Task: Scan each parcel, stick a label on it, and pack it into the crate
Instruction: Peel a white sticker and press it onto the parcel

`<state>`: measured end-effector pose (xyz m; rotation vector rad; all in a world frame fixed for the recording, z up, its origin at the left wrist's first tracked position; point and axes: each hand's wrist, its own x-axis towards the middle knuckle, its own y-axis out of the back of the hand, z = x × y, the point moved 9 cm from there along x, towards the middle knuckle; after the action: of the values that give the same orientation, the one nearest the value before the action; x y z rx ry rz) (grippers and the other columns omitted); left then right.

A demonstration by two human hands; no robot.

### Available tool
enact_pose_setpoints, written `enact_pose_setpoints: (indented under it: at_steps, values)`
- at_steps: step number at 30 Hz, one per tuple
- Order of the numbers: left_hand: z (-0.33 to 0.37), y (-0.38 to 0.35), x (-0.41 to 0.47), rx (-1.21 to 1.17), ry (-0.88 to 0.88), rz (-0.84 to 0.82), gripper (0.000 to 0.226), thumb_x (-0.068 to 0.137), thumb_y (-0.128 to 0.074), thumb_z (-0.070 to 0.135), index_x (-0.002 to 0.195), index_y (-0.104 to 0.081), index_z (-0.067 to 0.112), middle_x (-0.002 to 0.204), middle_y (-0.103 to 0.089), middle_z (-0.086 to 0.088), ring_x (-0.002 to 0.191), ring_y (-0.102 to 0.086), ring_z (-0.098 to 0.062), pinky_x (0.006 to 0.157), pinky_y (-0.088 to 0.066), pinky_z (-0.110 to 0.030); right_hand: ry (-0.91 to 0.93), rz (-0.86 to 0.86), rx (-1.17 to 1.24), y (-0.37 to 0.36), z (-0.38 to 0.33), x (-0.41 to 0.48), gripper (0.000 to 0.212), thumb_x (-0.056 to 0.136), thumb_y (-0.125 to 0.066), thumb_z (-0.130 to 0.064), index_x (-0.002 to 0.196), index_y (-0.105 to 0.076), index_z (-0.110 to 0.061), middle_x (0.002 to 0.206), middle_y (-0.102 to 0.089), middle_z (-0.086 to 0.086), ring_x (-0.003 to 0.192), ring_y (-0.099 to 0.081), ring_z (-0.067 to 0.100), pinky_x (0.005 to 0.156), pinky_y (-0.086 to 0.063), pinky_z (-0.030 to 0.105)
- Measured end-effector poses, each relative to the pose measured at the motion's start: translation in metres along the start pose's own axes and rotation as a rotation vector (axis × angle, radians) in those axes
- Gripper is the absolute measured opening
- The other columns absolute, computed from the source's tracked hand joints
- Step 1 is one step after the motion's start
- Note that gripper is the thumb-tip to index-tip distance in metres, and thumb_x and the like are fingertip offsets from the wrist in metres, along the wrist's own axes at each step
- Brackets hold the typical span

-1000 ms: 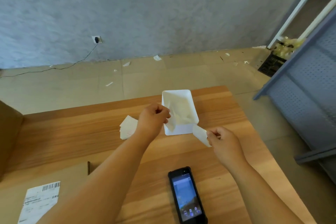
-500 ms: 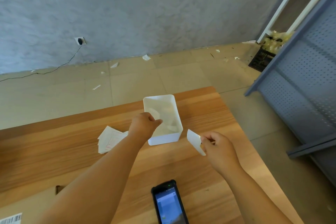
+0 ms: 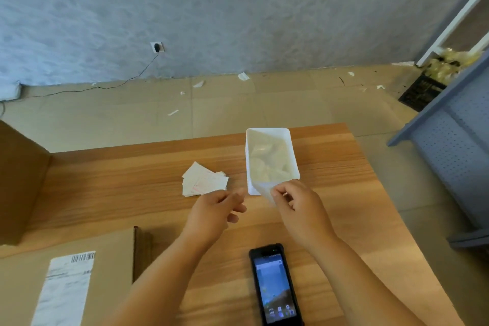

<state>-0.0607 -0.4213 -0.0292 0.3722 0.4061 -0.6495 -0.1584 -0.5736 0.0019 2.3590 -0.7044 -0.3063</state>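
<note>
My right hand (image 3: pixel 299 209) pinches a small white label (image 3: pixel 264 189) just in front of the white plastic bin (image 3: pixel 270 132), which holds crumpled backing papers. My left hand (image 3: pixel 214 209) hovers beside it, fingers loosely curled and apart, holding nothing. A stack of white labels with red print (image 3: pixel 205 180) lies on the wooden table (image 3: pixel 119 185) left of the bin. A cardboard parcel (image 3: pixel 113 254) with a barcode shipping label (image 3: pixel 66 286) sits at the near left. The black handheld scanner (image 3: pixel 275 286) lies screen up between my forearms.
A brown cardboard box wall (image 3: pixel 18 182) stands at the table's left edge. A blue perforated metal rack (image 3: pixel 455 145) stands to the right of the table. Paper scraps litter the tiled floor (image 3: pixel 225 103) beyond; a cable runs from a wall socket (image 3: pixel 157 47).
My left hand has left the white bin with nothing in it and drawn back toward me. My right hand has brought the label in front of the bin. My head has turned left.
</note>
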Motion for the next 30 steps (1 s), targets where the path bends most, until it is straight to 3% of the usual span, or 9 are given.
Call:
enact_pose_setpoints:
  at_steps: [4, 8, 11, 14, 19, 23, 26, 30]
  values:
    - [-0.028, 0.032, -0.02, -0.085, 0.078, 0.045, 0.027, 0.086, -0.058, 0.046, 0.086, -0.07, 0.021, 0.08, -0.075, 0.008, 0.064, -0.063, -0.007, 0.056, -0.043, -0.023, 0.187, -0.144, -0.045, -0.048, -0.042, -0.019, 0.012, 0.094, -0.054, -0.029, 0.086, -0.063, -0.029, 0.087, -0.056, -0.015, 0.084, -0.052, 0.001, 0.069, -0.043, 0.015]
    - [-0.048, 0.067, -0.038, -0.084, 0.069, 0.087, 0.022, 0.089, -0.059, 0.036, 0.083, -0.073, 0.021, 0.081, -0.074, 0.006, 0.063, -0.061, -0.005, 0.052, -0.042, -0.018, 0.299, -0.229, -0.106, -0.089, -0.073, -0.04, 0.016, 0.094, -0.057, -0.024, 0.096, -0.071, -0.017, 0.093, -0.061, -0.009, 0.088, -0.053, 0.006, 0.078, -0.046, 0.026]
    - [-0.063, 0.095, -0.05, -0.087, 0.078, 0.125, 0.02, 0.089, -0.06, 0.028, 0.077, -0.073, 0.018, 0.066, -0.071, 0.008, 0.053, -0.057, 0.0, 0.049, -0.04, -0.017, 0.334, -0.264, -0.114, -0.112, -0.093, -0.053, 0.017, 0.093, -0.058, -0.026, 0.101, -0.072, -0.02, 0.097, -0.063, -0.009, 0.091, -0.054, 0.008, 0.079, -0.048, 0.029]
    - [-0.073, 0.122, -0.06, -0.07, 0.075, 0.161, 0.022, 0.087, -0.061, 0.025, 0.069, -0.072, 0.018, 0.052, -0.062, 0.009, 0.047, -0.05, -0.001, 0.053, -0.038, -0.023, 0.251, -0.303, -0.042, -0.131, -0.1, -0.06, 0.02, 0.09, -0.062, -0.035, 0.105, -0.071, -0.026, 0.098, -0.06, -0.019, 0.094, -0.053, 0.001, 0.082, -0.049, 0.026]
    - [-0.086, 0.155, -0.077, -0.055, 0.046, 0.192, 0.019, 0.086, -0.06, 0.02, 0.072, -0.071, 0.012, 0.073, -0.07, -0.008, 0.063, -0.059, -0.014, 0.06, -0.042, -0.028, 0.105, -0.277, 0.057, -0.148, -0.101, -0.062, 0.029, 0.076, -0.071, -0.048, 0.103, -0.066, -0.038, 0.104, -0.053, -0.031, 0.101, -0.049, -0.01, 0.081, -0.042, 0.016]
    - [-0.098, 0.187, -0.085, -0.089, 0.034, 0.216, 0.018, 0.089, -0.054, 0.015, 0.076, -0.061, 0.006, 0.074, -0.071, -0.001, 0.058, -0.062, -0.005, 0.057, -0.043, -0.024, 0.047, -0.24, 0.122, -0.159, -0.106, -0.065, 0.03, 0.068, -0.069, -0.061, 0.096, -0.062, -0.051, 0.113, -0.044, -0.031, 0.114, -0.042, -0.004, 0.092, -0.04, 0.025]
    - [-0.105, 0.205, -0.091, -0.112, 0.032, 0.167, 0.022, 0.091, -0.051, 0.013, 0.069, -0.055, 0.012, 0.073, -0.073, 0.002, 0.058, -0.061, -0.007, 0.057, -0.043, -0.024, 0.004, -0.234, 0.123, -0.172, -0.108, -0.066, 0.018, 0.078, -0.07, -0.045, 0.09, -0.062, -0.055, 0.115, -0.047, -0.027, 0.111, -0.046, -0.004, 0.09, -0.041, 0.025]
    - [-0.115, 0.224, -0.096, -0.097, 0.026, 0.11, 0.021, 0.089, -0.054, 0.011, 0.068, -0.052, 0.013, 0.078, -0.074, -0.003, 0.061, -0.061, -0.01, 0.058, -0.043, -0.024, -0.099, -0.252, 0.239, -0.195, -0.109, -0.069, 0.027, 0.086, -0.069, -0.018, 0.086, -0.066, -0.044, 0.094, -0.068, -0.015, 0.086, -0.062, -0.001, 0.076, -0.052, 0.024]
